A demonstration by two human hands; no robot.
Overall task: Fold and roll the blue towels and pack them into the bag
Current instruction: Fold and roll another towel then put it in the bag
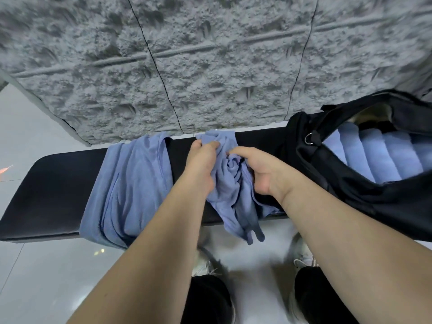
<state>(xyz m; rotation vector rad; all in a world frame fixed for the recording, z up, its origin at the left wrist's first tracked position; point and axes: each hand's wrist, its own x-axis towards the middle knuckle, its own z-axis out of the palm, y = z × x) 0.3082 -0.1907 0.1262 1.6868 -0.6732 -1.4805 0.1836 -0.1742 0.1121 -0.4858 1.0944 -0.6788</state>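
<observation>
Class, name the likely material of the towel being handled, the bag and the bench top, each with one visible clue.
Towel: soft matte woven cloth; it bunches into folds.
Bag: black fabric, likely nylon; it sags, faint sheen.
Bench top: smooth black padding, perhaps vinyl; uncertain.

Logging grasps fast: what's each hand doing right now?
Left hand: grips the crumpled blue towel.
Right hand: fingers curled into the same towel.

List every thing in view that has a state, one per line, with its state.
crumpled towel: bunched, gripped by both hands, lower end hanging off the bench front.
spread towel: unrolled, draped across the bench.
rolled towels: rolled, packed side by side in the bag.
bag: open, on the bench's right end.
left hand: gripping the crumpled towel.
right hand: gripping the crumpled towel.
bench: bearing towels and bag.
</observation>
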